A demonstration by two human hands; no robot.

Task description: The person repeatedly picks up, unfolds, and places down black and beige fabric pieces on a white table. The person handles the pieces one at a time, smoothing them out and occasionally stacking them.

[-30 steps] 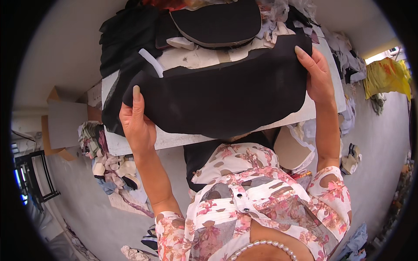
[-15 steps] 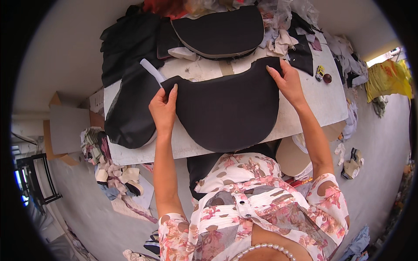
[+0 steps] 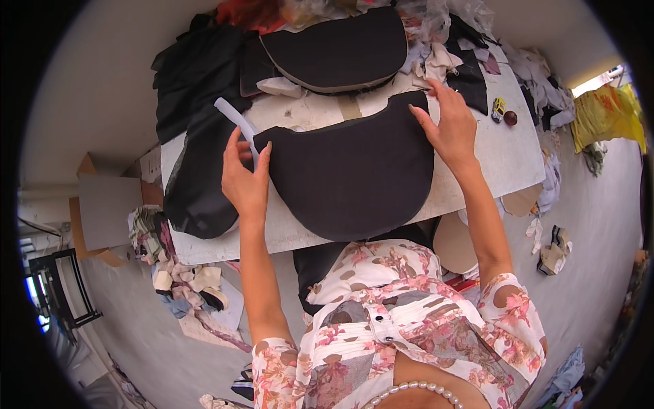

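We see the black panel on the table, at its near edge; our left hand and right hand gape at its far corners, fingers parted, gripping nothing.

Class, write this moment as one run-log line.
near black piece: on white table; left hand: open, at its left corner; right hand: open, at its right corner; white strip: by left hand
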